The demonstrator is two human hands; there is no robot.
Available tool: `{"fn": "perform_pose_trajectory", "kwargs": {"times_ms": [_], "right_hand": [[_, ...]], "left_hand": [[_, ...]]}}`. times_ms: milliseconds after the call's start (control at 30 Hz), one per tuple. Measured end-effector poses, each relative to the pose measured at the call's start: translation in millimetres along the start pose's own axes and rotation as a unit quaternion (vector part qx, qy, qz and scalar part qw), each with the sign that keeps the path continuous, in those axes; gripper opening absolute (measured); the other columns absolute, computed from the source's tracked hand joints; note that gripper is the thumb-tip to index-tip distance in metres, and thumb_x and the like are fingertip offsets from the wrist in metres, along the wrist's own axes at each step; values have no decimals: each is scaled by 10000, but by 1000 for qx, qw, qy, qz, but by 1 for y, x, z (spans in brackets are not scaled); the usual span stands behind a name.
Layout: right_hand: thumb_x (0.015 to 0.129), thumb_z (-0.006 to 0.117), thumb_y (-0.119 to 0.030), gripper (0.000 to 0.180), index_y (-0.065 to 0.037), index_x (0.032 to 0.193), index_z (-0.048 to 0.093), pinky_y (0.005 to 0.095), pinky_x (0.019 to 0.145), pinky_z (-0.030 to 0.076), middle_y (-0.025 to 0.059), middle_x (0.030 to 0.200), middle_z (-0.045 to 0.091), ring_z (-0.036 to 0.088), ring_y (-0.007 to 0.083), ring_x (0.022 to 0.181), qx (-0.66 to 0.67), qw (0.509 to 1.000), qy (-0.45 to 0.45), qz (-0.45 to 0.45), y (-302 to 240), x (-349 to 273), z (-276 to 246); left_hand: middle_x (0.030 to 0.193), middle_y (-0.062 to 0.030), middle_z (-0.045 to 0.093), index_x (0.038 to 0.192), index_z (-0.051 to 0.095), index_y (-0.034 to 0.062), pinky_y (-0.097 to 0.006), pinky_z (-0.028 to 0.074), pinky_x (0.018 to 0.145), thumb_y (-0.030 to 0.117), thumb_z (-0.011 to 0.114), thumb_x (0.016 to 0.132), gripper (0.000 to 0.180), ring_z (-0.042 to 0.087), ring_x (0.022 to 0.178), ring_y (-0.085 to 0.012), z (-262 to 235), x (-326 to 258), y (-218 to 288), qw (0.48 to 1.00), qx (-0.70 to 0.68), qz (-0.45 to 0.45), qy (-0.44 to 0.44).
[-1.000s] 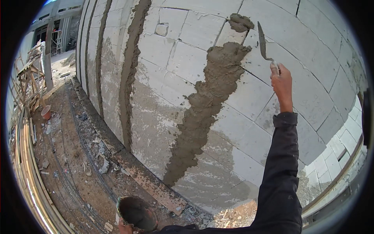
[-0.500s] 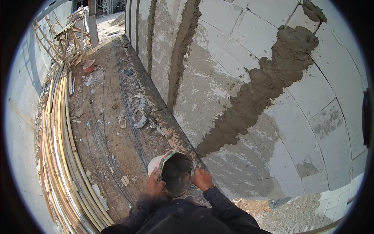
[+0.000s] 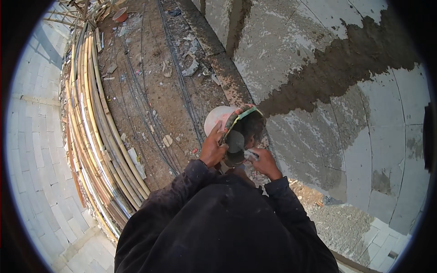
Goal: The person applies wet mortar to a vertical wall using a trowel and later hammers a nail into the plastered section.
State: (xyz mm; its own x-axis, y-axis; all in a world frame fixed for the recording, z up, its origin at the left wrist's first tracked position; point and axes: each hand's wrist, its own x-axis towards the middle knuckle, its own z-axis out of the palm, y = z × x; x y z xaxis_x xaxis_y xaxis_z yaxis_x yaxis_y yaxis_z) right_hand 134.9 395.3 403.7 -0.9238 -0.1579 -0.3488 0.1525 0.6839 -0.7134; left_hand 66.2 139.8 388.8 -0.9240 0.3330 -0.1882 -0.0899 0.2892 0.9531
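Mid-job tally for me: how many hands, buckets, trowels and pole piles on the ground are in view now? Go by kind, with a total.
Hands: 2 (left hand, right hand)
Buckets: 2 (held bucket, orange bucket)
Trowels: 1 (trowel, handle in the right hand)
Pole piles: 1 (pole pile)
Total: 6

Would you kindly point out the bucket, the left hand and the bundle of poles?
Bucket (image 3: 217,118): head view, on its pale outer wall.
Left hand (image 3: 212,149): head view, on the back of the hand.
Bundle of poles (image 3: 101,128): head view, around mid-length.
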Motion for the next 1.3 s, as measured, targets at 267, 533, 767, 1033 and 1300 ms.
{"fn": "perform_pose_trajectory", "kwargs": {"times_ms": [267, 533, 767, 1033, 1300], "right_hand": [[931, 779, -257, 406, -26, 1258, 713, 454, 951, 538, 237, 1177, 736, 705, 408, 1104, 14, 998, 52, -14, -94, -17, -98], [994, 716, -150, 306, 37, 1236, 694, 310, 649, 505, 101, 925, 716, 643, 154, 703, 62, 955, 171, -235, -309, -100, -340], [1081, 572, -312, 354, 26, 1088, 676, 302, 428, 410, 59, 743, 615, 532, 124, 491, 66, 907, 406, -89, -317, -92, -535], [1032, 662, -199, 171, -41, 1076, 616, 305, 665, 423, 71, 753, 546, 465, 162, 710, -280, 728, 611, -136, -322, -100, -441], [844, 835, -198, 469, -28, 1265, 717, 524, 912, 562, 267, 1208, 715, 686, 455, 1125, -206, 978, 3, 32, -101, -8, -139]], "left_hand": [[1348, -159, 623, 1583, 399, -3, -357, 637, 572, -141, 597, 835, 787, 712, 912, -250, -36, -17, -72, 933, -307, -175, 63], [1232, -237, 632, 1548, 338, 28, -488, 643, 441, -157, 518, 760, 830, 704, 769, -426, -52, -47, -164, 914, -325, -176, 168], [873, -171, 743, 943, 755, -30, -417, 567, 674, 243, 700, 872, 287, 691, 755, -289, -57, -57, -201, 982, -25, -141, 127], [1341, -213, 607, 1529, 408, -25, -417, 646, 603, -83, 574, 743, 805, 701, 949, -360, -65, -43, -144, 911, -324, -151, 204], [1549, -183, 501, 1585, 367, -47, -315, 628, 636, -51, 641, 820, 813, 715, 1041, -274, -49, -44, -60, 940, -277, -160, 116]]}}
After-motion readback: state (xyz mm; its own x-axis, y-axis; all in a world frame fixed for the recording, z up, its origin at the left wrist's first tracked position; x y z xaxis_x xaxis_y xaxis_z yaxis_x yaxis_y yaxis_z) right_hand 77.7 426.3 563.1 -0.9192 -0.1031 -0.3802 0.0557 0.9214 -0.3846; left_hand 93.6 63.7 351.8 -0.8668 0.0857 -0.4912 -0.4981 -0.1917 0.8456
